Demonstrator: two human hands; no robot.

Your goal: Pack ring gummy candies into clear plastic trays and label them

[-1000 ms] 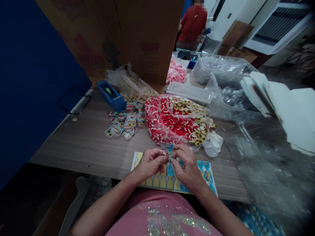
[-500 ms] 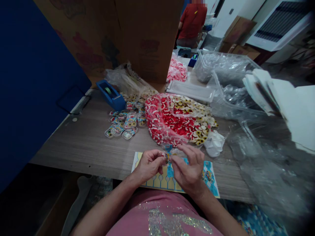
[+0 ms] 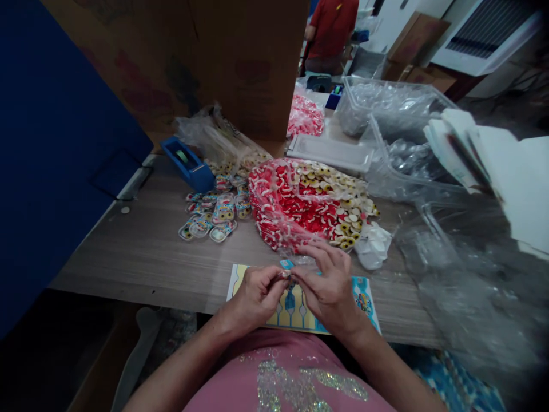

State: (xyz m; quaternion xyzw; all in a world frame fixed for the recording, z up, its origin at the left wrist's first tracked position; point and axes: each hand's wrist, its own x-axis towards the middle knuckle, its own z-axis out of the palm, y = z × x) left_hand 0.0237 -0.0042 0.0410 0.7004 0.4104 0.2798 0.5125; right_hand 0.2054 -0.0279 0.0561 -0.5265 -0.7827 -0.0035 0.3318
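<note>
My left hand (image 3: pixel 257 293) and my right hand (image 3: pixel 329 284) meet over the table's front edge. Their thumbs and forefingers pinch a small clear pack, mostly hidden by the fingers, from opposite sides. A blue printed sticker (image 3: pixel 290 298) hangs below the pack, and its upper end shows above the fingertips. Beneath the hands lies a sticker sheet (image 3: pixel 364 298), its yellow backing bare on the left and blue stickers on the right. Just beyond is an open plastic bag (image 3: pixel 295 209) of red-and-white pieces and yellowish eye-like pieces.
Several labelled small packs (image 3: pixel 223 209) lie left of the bag, near a blue tape dispenser (image 3: pixel 189 166). A cardboard box (image 3: pixel 249 74) stands behind. Clear plastic bins (image 3: pixel 412 189) and a crumpled white wrapper (image 3: pixel 374 246) are on the right. A person in red (image 3: pixel 332 34) is at the back.
The sticker was upright and facing me between the fingertips; now its middle is folded under the fingers. My right fingers have closed in toward the left hand. The view has shifted slightly.
</note>
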